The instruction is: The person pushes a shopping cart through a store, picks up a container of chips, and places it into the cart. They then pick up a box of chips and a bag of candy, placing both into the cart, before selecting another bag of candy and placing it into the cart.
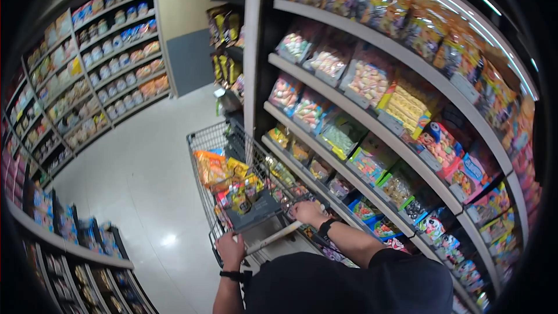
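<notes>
- My left hand (231, 249) is wrapped shut around the near-left end of the pale, round push bar (273, 236) of the grey wire shopping trolley (200, 139)
- My right hand (306, 213) is closed over the far-right end of that same bar, so two hands sit on one handle, well apart from each other
- I count two dark bands on my wrists: one on the left (231, 275), one on the right (326, 227)
- The trolley stands on the glossy pale floor (133, 186), just left of the shelving on the right, with its far end pointing down the aisle
- In the basket lies one large orange snack bag (210, 168) at the far left, with a few smaller yellow and red packets (241, 189) heaped just near of it; I cannot count those exactly
- On my right stand white shelves (349, 110) with pink, yellow and green sweet bags; I count roughly five boards, one above the other
- Across the floor on the far left is another rack of shelves (110, 52) packed with small tubs and packets, too small to count
- A low shelf of dark packets (75, 250) runs along the near left
- My dark sleeve and shirt (360, 282) fill the near edge
</notes>
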A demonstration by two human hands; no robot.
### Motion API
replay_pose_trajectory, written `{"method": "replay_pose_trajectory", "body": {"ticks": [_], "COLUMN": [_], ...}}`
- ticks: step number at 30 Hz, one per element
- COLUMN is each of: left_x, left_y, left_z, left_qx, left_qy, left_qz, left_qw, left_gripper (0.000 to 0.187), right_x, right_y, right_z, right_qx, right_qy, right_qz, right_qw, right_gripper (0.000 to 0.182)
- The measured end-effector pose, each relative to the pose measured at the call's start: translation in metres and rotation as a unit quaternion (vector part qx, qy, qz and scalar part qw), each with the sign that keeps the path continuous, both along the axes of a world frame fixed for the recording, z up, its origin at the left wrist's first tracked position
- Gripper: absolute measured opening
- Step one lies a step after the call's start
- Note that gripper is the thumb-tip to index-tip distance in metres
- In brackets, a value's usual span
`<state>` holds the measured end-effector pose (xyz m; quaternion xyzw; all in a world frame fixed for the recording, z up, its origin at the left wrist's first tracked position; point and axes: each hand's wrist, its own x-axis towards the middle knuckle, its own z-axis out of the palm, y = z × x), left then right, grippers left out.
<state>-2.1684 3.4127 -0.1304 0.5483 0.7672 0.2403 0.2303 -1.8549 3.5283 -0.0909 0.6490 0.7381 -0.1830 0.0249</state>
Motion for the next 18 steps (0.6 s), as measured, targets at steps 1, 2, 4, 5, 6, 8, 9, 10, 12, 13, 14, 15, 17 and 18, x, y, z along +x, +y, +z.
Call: {"method": "replay_pose_trajectory", "body": {"ticks": [1,2,4,5,6,8,9,10,12,13,14,15,17,18], "left_x": [-0.003,-0.004,-0.008,-0.009,-0.009,-0.010,-0.010,-0.010,-0.011,-0.015,-0.018,-0.017,-0.016,-0.018], "left_y": [0.000,0.000,0.002,0.002,0.001,-0.001,0.000,0.000,0.001,0.000,0.000,-0.001,0.002,0.013], "left_z": [0.001,0.003,-0.004,-0.001,0.005,0.005,0.003,0.000,-0.023,-0.029,-0.026,-0.014,-0.010,-0.012], "left_qx": [0.001,-0.003,-0.009,-0.004,0.002,0.019,0.025,0.023,0.045,0.028,0.013,0.004,-0.005,0.003], "left_qy": [0.009,0.008,0.003,0.005,0.002,0.008,0.010,0.018,0.036,0.024,0.013,0.015,0.014,0.017], "left_qz": [-0.003,0.003,-0.001,-0.001,0.002,0.007,0.004,0.008,0.022,0.003,-0.018,-0.017,-0.027,-0.033], "left_qw": [1.000,1.000,1.000,1.000,1.000,1.000,1.000,1.000,0.998,0.999,1.000,1.000,1.000,0.999], "left_gripper": [0.030,0.031,0.033,0.032,0.032,0.032,0.032,0.032,0.032,0.035,0.039,0.038,0.037,0.037], "right_x": [-0.002,-0.003,-0.007,-0.008,-0.008,-0.008,-0.013,-0.012,-0.012,-0.012,-0.011,-0.011,-0.011,-0.011], "right_y": [0.000,-0.001,-0.004,-0.004,-0.004,-0.003,-0.007,-0.004,-0.004,-0.004,-0.003,-0.003,-0.006,-0.008], "right_z": [0.000,0.001,0.005,0.001,-0.001,-0.006,0.010,0.008,0.000,0.000,-0.004,-0.001,0.006,0.012], "right_qx": [-0.005,-0.010,-0.021,-0.022,-0.019,-0.007,-0.017,-0.011,-0.023,-0.024,-0.022,-0.019,-0.019,-0.030], "right_qy": [-0.005,-0.011,-0.014,-0.024,-0.015,-0.027,-0.003,-0.002,0.009,0.008,0.005,0.004,0.011,0.027], "right_qz": [0.001,0.004,-0.006,0.002,0.006,0.018,0.007,0.003,-0.011,-0.015,-0.015,-0.010,-0.006,-0.014], "right_qw": [1.000,1.000,1.000,0.999,1.000,0.999,1.000,1.000,1.000,1.000,1.000,1.000,1.000,0.999], "right_gripper": [0.029,0.030,0.028,0.029,0.030,0.030,0.032,0.032,0.032,0.033,0.033,0.033,0.034,0.035]}}
